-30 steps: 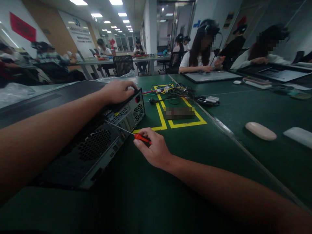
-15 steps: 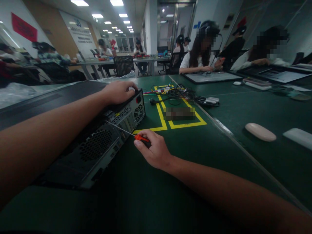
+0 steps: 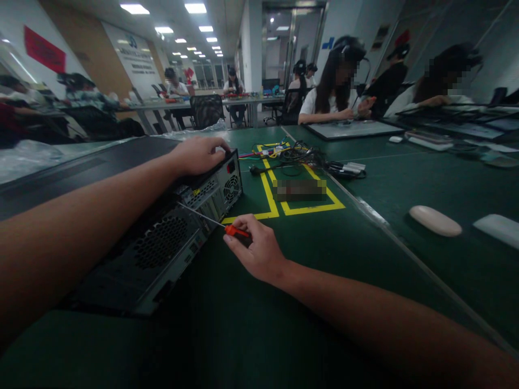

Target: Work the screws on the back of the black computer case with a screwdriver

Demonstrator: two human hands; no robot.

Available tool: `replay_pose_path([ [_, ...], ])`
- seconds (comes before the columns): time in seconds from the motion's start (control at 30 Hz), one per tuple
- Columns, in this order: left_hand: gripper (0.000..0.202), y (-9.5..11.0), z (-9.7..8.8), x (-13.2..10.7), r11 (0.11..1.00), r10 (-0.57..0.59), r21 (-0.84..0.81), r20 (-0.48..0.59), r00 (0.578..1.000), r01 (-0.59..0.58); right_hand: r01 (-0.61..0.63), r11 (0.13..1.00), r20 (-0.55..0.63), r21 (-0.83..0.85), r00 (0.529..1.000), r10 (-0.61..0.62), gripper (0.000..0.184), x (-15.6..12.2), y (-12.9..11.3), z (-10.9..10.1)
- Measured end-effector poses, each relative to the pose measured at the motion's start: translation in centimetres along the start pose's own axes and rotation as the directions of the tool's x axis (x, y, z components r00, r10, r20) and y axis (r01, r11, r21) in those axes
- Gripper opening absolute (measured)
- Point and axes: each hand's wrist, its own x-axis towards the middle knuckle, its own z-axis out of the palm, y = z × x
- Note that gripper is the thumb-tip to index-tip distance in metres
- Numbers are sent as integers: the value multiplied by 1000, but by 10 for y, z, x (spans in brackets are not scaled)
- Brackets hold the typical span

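Observation:
A black computer case (image 3: pixel 162 243) lies on its side at the left, its metal back panel with a fan grille turned towards the right and towards me. Over its upper edge, near the power supply's corner, my left hand (image 3: pixel 200 154) is bent, gripping the case; some of its fingertips are hidden. My right hand (image 3: pixel 259 246) is closed around the orange and black handle of a screwdriver (image 3: pixel 237 231). The screwdriver's thin shaft slants up to the left, and its tip meets the back panel near the expansion slots. Any screw at the tip is too small to make out.
Yellow tape (image 3: pixel 312 208) marks the green table (image 3: pixel 324 270). Bundled cables (image 3: pixel 300 154) and a blurred-out block (image 3: pixel 300 190) lie there. Farther right are a beige oval object (image 3: pixel 435 220) and a white one (image 3: pixel 498 229). Co-workers sit across the table. Clear plastic wrap (image 3: pixel 24 156) lies behind the case.
The screwdriver's handle has turned a little in my right hand, with more orange showing. My left hand stays on the case. The view has shifted slightly.

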Motion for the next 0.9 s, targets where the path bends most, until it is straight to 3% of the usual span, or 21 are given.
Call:
replay_pose_path([
  [0.9,63,0,-1,-1,1000,18,-18,-18,1000,-19,-10,1000,-13,-20,1000,9,22,0,-1,0],
])
